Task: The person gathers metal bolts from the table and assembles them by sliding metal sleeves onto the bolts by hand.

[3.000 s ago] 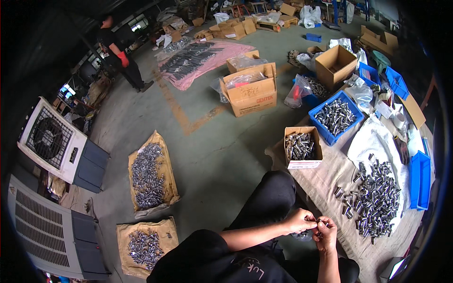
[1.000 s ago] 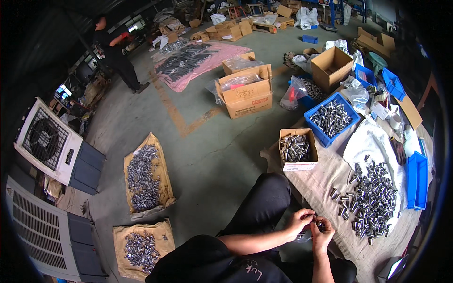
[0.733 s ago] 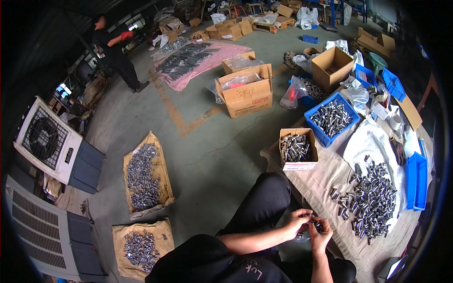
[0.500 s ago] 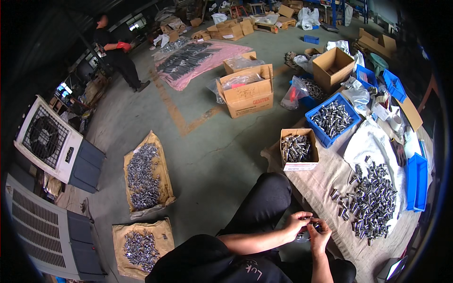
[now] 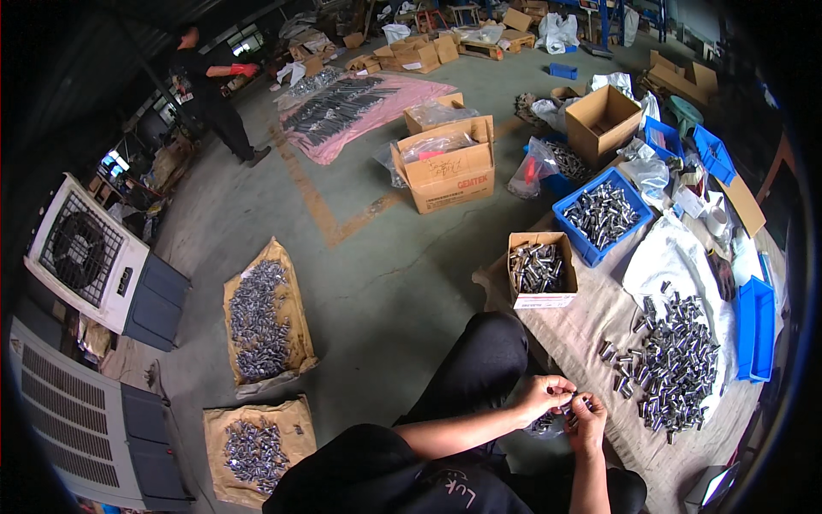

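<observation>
Over my lap, my left hand (image 5: 543, 401) and my right hand (image 5: 588, 423) meet with fingers pinched together. Small shiny metal parts (image 5: 568, 409) show between the fingers of both hands; their exact kind is too small to tell. Just beneath the left hand lies a clear plastic bag (image 5: 545, 427) with dark metal pieces in it, partly covered by the hands. To the right, a loose pile of short metal cylinders (image 5: 672, 364) spreads over a cloth-covered surface (image 5: 591, 343) and a white sack (image 5: 664, 261).
Beyond my knee stand a small carton (image 5: 545, 300) and a blue bin (image 5: 638, 224), both full of metal parts. An empty blue tray (image 5: 755, 330) is at the right. Brown paper sheets (image 5: 300, 330) hold more parts on the left floor. A person (image 5: 214, 94) stands far left.
Both hands have shifted slightly up and right, and their fingers have changed position around the metal parts. The distant person's red-gloved hand has moved outward to the right.
</observation>
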A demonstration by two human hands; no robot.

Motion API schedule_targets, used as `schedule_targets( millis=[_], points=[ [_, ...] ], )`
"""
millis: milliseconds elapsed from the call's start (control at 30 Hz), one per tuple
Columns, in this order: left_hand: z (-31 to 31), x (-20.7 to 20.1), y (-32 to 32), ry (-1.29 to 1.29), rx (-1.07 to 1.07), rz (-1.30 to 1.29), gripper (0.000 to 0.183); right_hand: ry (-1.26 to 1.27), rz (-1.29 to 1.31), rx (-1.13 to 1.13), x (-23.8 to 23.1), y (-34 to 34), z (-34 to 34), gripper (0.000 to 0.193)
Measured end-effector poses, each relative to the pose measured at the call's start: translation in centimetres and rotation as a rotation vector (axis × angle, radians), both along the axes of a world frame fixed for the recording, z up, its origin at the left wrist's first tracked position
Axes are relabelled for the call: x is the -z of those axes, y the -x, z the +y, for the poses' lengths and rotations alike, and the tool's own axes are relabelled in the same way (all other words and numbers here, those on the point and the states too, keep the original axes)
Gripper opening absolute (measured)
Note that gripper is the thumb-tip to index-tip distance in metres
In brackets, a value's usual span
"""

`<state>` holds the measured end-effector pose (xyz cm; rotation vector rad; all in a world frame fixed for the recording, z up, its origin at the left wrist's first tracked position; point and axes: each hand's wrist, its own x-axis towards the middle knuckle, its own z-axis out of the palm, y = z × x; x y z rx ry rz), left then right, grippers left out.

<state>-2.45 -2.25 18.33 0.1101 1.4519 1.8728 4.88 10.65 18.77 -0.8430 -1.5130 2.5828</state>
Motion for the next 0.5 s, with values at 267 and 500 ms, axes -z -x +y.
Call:
schedule_targets(
  millis=[267,500],
  points=[
    [0.5,0.5,-0.6,0.059,-0.123,0.392,0.014,0.228,-0.007,0.006,-0.8,0.4,-0.6,0.02],
    [0.7,0.7,-1.0,0.176,-0.06,0.419,0.015,0.293,-0.019,-0.038,-0.8,0.7,-0.6,0.02]
  ],
)
